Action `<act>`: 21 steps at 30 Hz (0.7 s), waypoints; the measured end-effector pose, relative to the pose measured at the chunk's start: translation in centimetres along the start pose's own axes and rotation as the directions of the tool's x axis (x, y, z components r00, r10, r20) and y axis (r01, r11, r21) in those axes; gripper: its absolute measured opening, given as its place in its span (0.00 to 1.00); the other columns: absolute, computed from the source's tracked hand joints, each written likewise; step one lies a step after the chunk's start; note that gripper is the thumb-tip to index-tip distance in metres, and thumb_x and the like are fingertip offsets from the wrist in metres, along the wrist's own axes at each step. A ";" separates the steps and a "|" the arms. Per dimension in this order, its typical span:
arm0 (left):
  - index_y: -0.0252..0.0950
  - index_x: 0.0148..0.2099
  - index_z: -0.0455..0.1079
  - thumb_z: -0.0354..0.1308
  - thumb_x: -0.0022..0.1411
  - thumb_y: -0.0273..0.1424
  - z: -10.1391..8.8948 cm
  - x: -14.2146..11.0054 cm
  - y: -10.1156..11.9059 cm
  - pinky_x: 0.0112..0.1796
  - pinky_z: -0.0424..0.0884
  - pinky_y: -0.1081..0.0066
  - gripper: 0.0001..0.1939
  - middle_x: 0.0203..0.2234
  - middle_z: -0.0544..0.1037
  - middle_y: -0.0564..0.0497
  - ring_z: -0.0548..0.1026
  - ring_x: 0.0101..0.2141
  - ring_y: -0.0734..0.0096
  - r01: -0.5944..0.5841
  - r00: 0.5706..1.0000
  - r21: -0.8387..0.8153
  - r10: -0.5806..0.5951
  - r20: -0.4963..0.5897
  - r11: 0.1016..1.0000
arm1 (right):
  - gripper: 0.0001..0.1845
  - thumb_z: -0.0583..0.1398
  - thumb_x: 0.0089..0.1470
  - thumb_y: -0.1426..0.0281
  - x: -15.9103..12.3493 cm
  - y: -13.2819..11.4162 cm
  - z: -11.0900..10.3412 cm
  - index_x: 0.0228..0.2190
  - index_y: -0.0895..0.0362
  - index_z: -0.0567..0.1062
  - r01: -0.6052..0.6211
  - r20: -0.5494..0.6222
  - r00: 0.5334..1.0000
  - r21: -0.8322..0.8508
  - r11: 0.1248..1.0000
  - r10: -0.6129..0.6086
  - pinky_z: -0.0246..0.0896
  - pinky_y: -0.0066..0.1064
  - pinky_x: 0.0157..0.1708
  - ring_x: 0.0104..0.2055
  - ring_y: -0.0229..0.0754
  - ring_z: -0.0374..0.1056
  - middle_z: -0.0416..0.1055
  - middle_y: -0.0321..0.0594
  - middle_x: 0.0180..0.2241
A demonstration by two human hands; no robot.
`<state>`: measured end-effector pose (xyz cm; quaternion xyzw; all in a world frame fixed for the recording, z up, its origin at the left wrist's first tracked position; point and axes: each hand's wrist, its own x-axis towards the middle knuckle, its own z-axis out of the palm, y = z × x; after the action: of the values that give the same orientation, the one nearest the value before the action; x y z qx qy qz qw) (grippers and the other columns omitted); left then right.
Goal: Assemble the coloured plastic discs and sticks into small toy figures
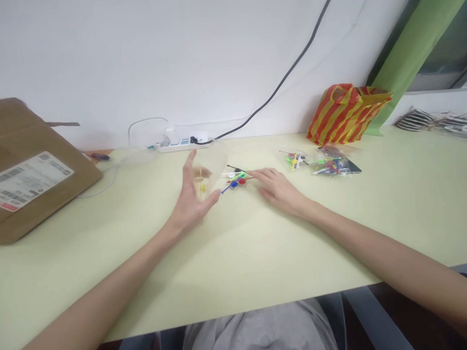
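Holding what looks like a clear bag (216, 157), the left hand (188, 197) has its fingers spread, perhaps to keep it open; the right hand (278, 190) touches coloured pieces (234, 184) heaped on the table (236, 267); whether it pinches 1, I can't tell.

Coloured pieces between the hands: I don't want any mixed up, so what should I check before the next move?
1. Loose pieces together on the table: ok; blue, red, green, white and black show.
2. Yellow piece apart from them: ok, it shows by the left hand.
3. Mouth of the clear bag open: cannot tell, too faint and blurred.
4. Right hand at the loose pieces: ok, fingertips at their edge.
5. Right hand's grip firm: cannot tell.
6. Packed bags set apart: ok, farther right.
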<state>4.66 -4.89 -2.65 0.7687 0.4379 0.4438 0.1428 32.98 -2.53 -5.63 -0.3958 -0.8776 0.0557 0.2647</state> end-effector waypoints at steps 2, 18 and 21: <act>0.46 0.75 0.34 0.62 0.65 0.44 0.2 -0.2 0.3 0.53 0.70 0.56 0.49 0.52 0.70 0.43 0.70 0.50 0.60 -0.025 0.999 0.051 0.024 0.029 0.998 | 0.30 0.53 0.65 0.75 0.1 0.5 0.1 0.66 0.51 0.63 0.002 0.050 0.999 -0.018 1.000 -0.001 0.59 0.53 0.60 0.63 0.56 0.60 0.67 0.48 0.62; 0.44 0.76 0.33 0.63 0.61 0.37 0.3 -0.5 0.4 0.57 0.65 0.52 0.52 0.51 0.69 0.44 0.68 0.50 0.57 -0.126 0.986 0.157 0.106 0.129 0.979 | 0.15 0.57 0.63 0.75 0.5 0.7 0.3 0.49 0.57 0.78 0.007 -0.012 1.000 0.065 0.998 -0.006 0.61 0.46 0.54 0.53 0.52 0.68 0.78 0.48 0.47; 0.45 0.76 0.33 0.63 0.61 0.37 0.3 -0.4 0.4 0.56 0.66 0.52 0.52 0.51 0.69 0.44 0.68 0.50 0.57 -0.141 0.984 0.157 0.120 0.132 0.978 | 0.11 0.59 0.63 0.75 0.6 0.4 0.2 0.42 0.56 0.80 -0.007 -0.046 0.999 0.096 0.995 0.011 0.62 0.44 0.51 0.48 0.51 0.70 0.79 0.45 0.41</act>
<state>5.07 -5.44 -2.82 0.8307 0.4123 0.3664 0.0755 32.84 -1.75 -5.66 -0.3878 -0.8658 0.0894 0.3035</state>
